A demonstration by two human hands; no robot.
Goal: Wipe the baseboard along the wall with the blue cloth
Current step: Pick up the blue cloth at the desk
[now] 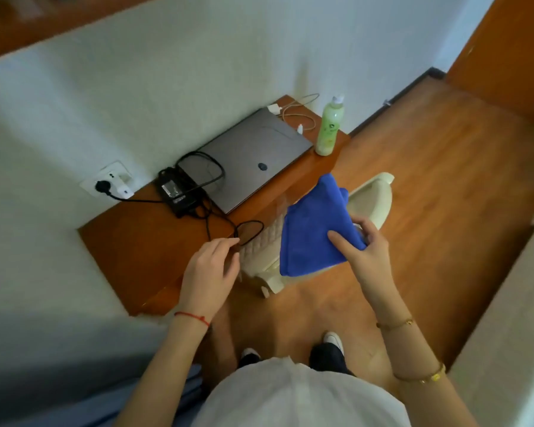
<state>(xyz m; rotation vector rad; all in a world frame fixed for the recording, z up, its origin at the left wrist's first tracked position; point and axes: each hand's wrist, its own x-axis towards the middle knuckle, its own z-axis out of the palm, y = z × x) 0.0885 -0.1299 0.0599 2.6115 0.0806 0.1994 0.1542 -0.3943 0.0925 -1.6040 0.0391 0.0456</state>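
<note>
cloth: right hand [364,251] pinches blue cloth [315,229], well short of baseboard [392,98]
left hand [211,266]: spread, empty
progress: wiping not started

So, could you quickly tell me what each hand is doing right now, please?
Left hand: open, fingers relaxed, holding nothing.
Right hand: gripping the blue cloth.
</note>
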